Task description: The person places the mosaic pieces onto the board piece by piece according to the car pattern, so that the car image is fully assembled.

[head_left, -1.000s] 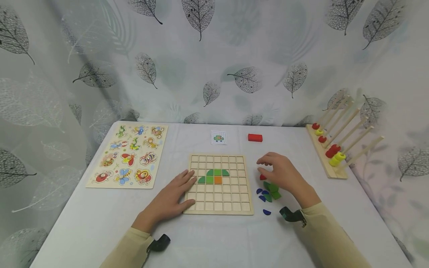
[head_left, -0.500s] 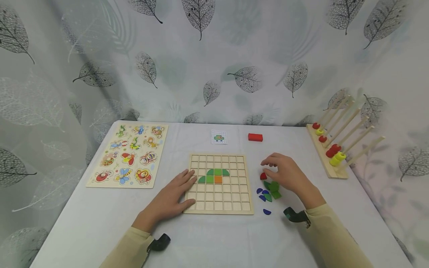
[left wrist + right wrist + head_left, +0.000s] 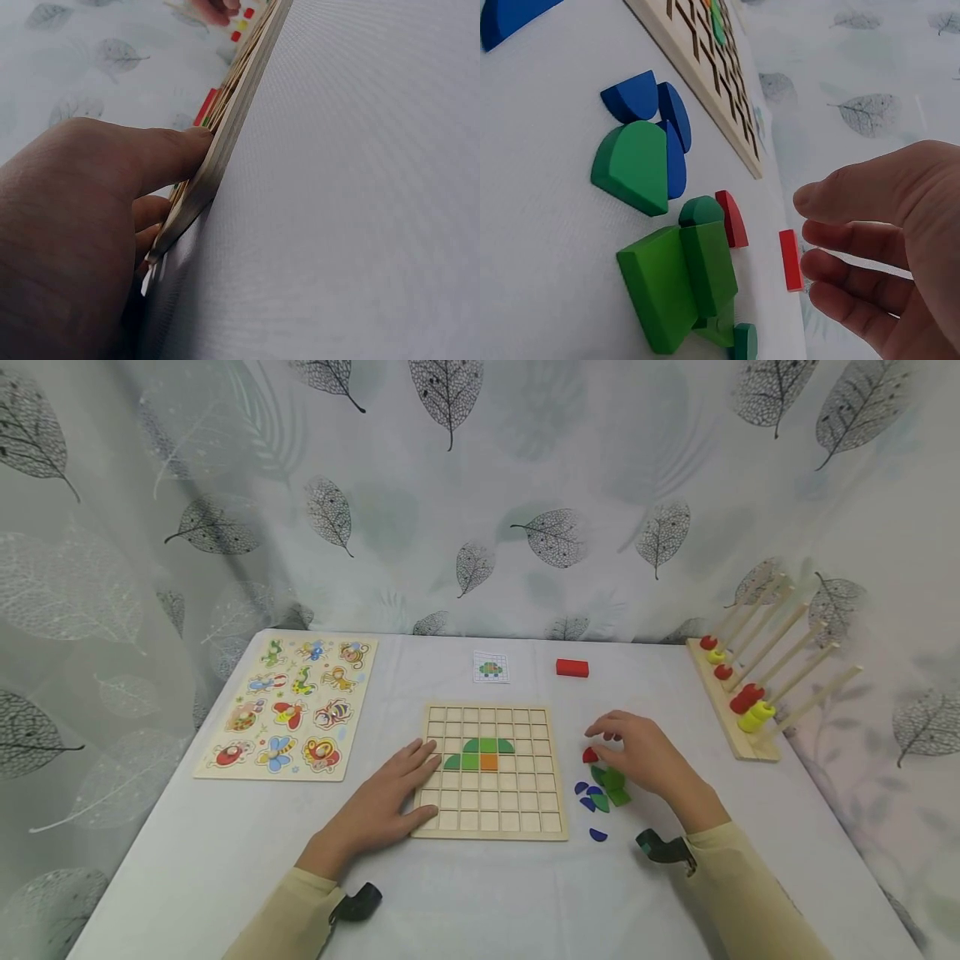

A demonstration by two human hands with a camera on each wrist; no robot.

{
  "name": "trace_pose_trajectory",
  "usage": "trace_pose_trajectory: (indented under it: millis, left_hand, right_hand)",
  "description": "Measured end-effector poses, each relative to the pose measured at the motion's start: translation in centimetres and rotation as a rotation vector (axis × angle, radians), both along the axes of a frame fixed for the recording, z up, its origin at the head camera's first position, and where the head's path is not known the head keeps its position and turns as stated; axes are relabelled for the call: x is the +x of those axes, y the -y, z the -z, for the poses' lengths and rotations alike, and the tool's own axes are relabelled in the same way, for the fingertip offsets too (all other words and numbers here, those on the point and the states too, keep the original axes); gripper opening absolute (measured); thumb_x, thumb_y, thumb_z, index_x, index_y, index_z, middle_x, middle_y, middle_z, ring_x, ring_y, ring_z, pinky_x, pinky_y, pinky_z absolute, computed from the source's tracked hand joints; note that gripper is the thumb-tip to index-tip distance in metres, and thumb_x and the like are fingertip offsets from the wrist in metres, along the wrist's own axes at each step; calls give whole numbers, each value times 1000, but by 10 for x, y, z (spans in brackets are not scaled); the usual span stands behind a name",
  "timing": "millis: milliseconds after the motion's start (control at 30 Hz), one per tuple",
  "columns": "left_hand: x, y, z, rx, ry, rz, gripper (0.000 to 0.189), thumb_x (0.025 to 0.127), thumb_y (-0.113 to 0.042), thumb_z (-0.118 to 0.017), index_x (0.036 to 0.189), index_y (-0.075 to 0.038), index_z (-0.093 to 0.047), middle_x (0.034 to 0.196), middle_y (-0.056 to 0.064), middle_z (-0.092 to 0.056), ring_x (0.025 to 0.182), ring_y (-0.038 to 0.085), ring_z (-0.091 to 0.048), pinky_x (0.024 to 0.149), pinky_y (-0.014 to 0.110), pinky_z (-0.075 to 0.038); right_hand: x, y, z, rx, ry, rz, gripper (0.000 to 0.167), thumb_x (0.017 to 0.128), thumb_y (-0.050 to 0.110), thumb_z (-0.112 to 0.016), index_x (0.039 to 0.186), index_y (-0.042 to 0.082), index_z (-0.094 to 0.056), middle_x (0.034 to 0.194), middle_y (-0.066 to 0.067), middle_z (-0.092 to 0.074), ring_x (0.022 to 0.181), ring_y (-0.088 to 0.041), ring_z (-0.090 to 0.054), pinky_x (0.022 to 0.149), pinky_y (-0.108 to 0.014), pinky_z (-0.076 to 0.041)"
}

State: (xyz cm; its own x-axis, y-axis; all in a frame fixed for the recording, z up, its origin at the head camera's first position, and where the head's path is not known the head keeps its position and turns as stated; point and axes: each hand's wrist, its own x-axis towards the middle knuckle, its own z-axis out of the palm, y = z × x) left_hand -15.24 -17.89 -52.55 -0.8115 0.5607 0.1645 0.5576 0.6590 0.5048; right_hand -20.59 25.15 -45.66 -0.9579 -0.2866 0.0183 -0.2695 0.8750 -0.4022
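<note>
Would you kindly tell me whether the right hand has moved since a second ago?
Yes: in the head view, the right hand has shifted slightly rightward, away from the wooden grid board.

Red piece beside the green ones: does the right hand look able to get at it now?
Probably yes: the right hand, seemingly empty, is near the red piece; nothing lies on it, though green pieces crowd one side.
</note>
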Motion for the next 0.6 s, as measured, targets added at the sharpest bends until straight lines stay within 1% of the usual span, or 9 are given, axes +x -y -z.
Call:
trace_pose_trajectory:
  millis: [167,333,600]
  left_hand:
    - [-1,0,0,0,7,-2,78,102,-46,-70,166,-8,-45,177,6,-31,164,29,-20,128,55,-28]
    - [-1,-1,2,-7,13,-6,78,102,-46,-69,167,-9,-45,177,5,-30,165,27,-19,129,54,-28]
    - [0,-1,-1,-4,-4,1,78,102,-45,-70,166,-7,-46,176,8,-32,164,31,-21,128,56,-29]
  right_hand:
    - [1,-1,4,-11,50,-3,24,97,12,-82,121,12,-82,129,-12,-72,110,-31,-67,94,-51,-63]
    - [0,-2,9,-12,93,-20,21,99,12,-80,120,13,-83,129,-11,-72,113,-31,-68,98,-52,-61]
    - [-2,-3,16,18,98,-37,20,97,9,-83,115,15,-85,124,-8,-74,116,-32,-67,101,-54,-60]
